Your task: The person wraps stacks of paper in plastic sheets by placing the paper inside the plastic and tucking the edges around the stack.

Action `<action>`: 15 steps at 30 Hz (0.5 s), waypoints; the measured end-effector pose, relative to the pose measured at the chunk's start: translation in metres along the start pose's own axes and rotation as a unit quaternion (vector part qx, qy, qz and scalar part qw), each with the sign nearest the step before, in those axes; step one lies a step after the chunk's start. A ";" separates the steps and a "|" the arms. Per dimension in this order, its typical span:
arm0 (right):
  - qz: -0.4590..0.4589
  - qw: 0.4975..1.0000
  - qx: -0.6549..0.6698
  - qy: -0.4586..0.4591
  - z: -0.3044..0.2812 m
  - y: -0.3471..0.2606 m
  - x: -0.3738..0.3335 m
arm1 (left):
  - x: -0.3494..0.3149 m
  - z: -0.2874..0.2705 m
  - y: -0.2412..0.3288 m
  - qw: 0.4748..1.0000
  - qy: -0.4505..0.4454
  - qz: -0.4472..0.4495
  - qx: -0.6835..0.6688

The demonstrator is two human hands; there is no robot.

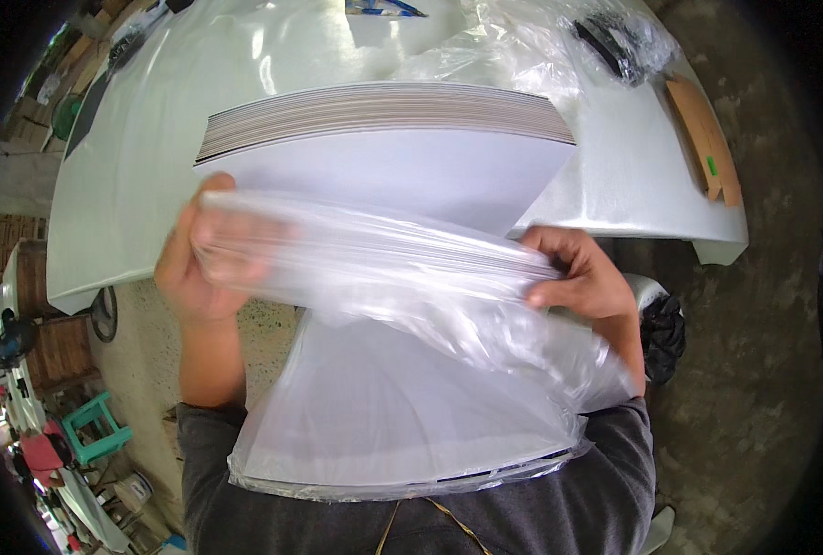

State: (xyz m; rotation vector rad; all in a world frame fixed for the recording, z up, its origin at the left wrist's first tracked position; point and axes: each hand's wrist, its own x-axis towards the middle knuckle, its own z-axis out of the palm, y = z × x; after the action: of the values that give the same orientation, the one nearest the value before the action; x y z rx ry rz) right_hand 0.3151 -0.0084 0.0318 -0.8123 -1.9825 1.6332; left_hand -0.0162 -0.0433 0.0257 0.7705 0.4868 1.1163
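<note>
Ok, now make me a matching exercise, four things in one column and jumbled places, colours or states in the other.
Things:
1. Clear plastic
2. Stool
3. Cardboard piece
4. Stack of sheets

Descriptions:
A. Brown, at the right end of the pale table
B. Layered edge exposed, lower part under a see-through cover
C. Green, at the lower left of the picture
D. Stretched between the left hand and the right hand

Pairs: 1-D, 2-C, 3-A, 4-B
</note>
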 end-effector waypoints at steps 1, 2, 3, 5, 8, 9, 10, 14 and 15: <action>0.001 1.000 0.000 0.001 0.000 0.001 0.000 | -0.002 -0.011 -0.008 0.995 0.001 0.034 0.090; -0.021 0.993 0.087 0.075 -0.001 0.002 0.001 | -0.003 -0.022 -0.015 0.981 0.007 0.068 0.180; -0.041 0.973 0.174 0.144 -0.003 0.005 0.005 | -0.001 -0.015 -0.019 0.951 -0.071 -0.067 0.295; -0.079 0.896 0.338 0.276 -0.003 0.012 0.008 | 0.000 -0.003 -0.022 0.874 -0.180 -0.175 0.415; -0.042 0.741 0.590 0.318 0.010 0.034 0.001 | -0.008 -0.005 -0.019 0.935 -0.028 -0.152 0.318; -0.046 0.728 0.677 0.099 0.009 0.039 0.003 | -0.012 -0.008 -0.018 0.950 0.040 -0.145 0.275; -0.004 0.824 0.563 0.059 0.013 0.037 -0.002 | -0.013 -0.017 -0.014 0.985 0.094 0.010 0.143; -0.027 0.973 0.169 -0.157 0.021 0.036 -0.010 | -0.002 -0.017 -0.010 0.971 -0.044 -0.017 -0.233; -0.035 0.974 0.175 -0.139 0.021 0.038 -0.012 | -0.006 -0.019 -0.020 0.979 0.045 -0.098 -0.174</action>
State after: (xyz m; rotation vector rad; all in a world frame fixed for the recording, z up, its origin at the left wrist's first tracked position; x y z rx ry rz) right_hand 0.3156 -0.0266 -0.0097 -0.3936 -1.7898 2.0654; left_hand -0.0198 -0.0476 -0.0024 0.3600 0.4189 1.0188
